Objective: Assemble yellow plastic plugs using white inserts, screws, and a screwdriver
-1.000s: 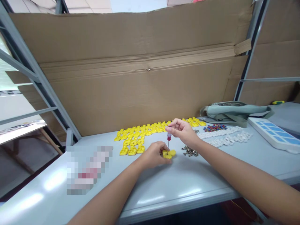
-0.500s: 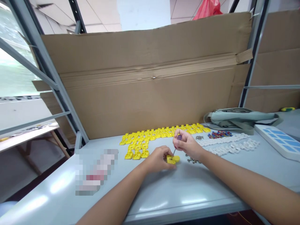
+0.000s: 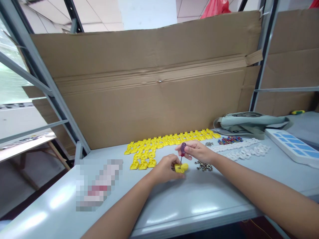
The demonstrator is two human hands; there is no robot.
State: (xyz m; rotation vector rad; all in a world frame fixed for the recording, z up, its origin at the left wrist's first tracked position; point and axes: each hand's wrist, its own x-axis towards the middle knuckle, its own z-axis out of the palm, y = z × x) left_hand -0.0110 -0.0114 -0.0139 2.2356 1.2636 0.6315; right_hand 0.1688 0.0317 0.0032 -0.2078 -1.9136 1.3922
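A person's two bare forearms reach forward over a pale grey table (image 3: pixel 189 199), seen from a camera on their head. The left hand (image 3: pixel 165 169) rests on the table with its fingers closed around a small yellow plastic part (image 3: pixel 180 168), pinning it flat near the middle of the table. The right hand (image 3: pixel 198 151) hovers just above and behind it, fingers pinched together on the dark red handle of a small screwdriver (image 3: pixel 182 150). The screwdriver stands nearly upright, its thin metal shaft pointing down with the tip on the yellow part.

Just to the right of the part lies a loose heap of small silver metal screws (image 3: pixel 203 166). Behind the hands, rows of matching yellow plastic parts (image 3: pixel 159 144) run across the table in a long band. Farther right are rows of small white plastic pieces (image 3: pixel 243 149) and a little cluster of red and blue pieces (image 3: pixel 229 139). A grey-green fabric bag (image 3: pixel 249 122) lies at the back right, and a white tray with blue squares (image 3: pixel 294 146) sits at the right edge. A large sheet of brown cardboard (image 3: pixel 154 83) stands behind the table against a grey metal frame (image 3: pixel 50 89).
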